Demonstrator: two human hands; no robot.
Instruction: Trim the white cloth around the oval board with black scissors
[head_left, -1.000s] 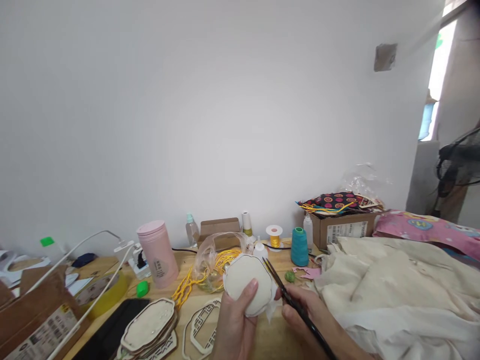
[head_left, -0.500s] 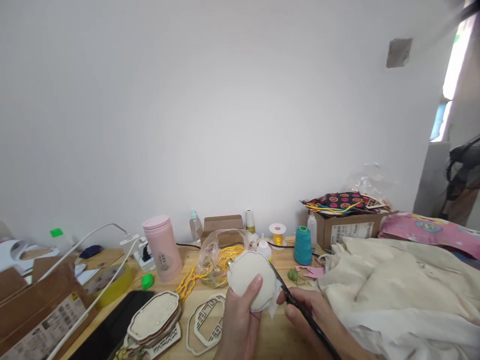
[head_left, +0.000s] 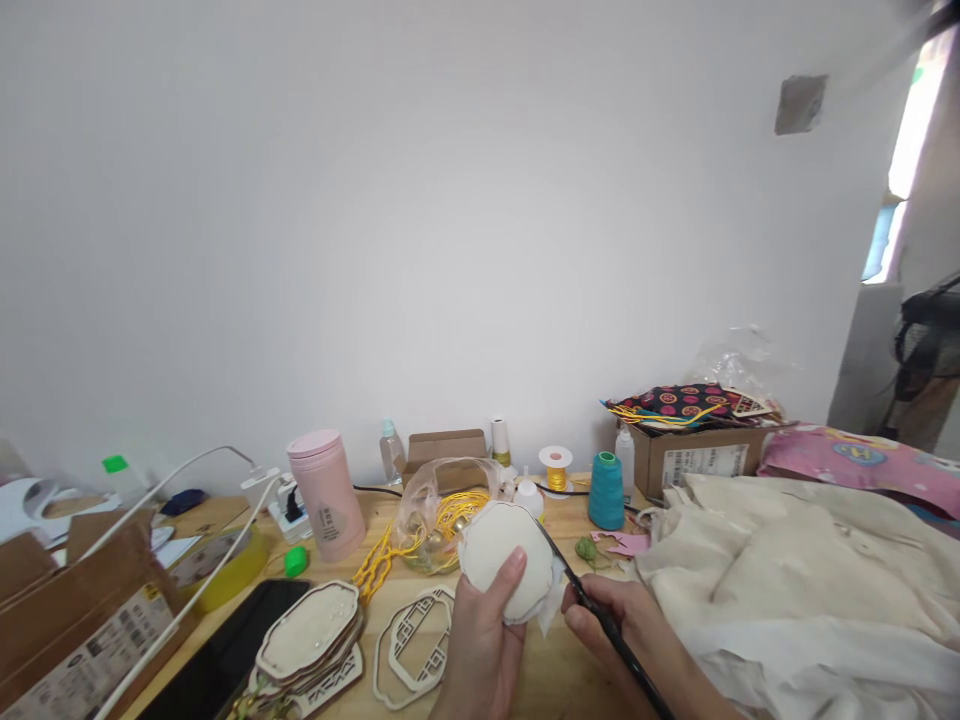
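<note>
My left hand is closed round a cream, scallop-edged padded disc, thumb pressed on its face. Loose white cloth sticks out at the disc's lower right edge. A long, slim black tool lies in my closed right hand, its thin tip at the disc's right rim; its exact kind I cannot make out. Left of my left hand, fretwork frames rest on the wooden table. Beyond the disc is a plastic bag with yellow cords.
Stacked cream plaques, a black phone-like slab and a pink tumbler stand left. Behind are a gold thread spool and a teal thread cone. Cream cloth is heaped at right, before a cardboard box.
Almost nothing differs. The view and both hands have shifted very slightly; the disc and the black tool keep the same hold.
</note>
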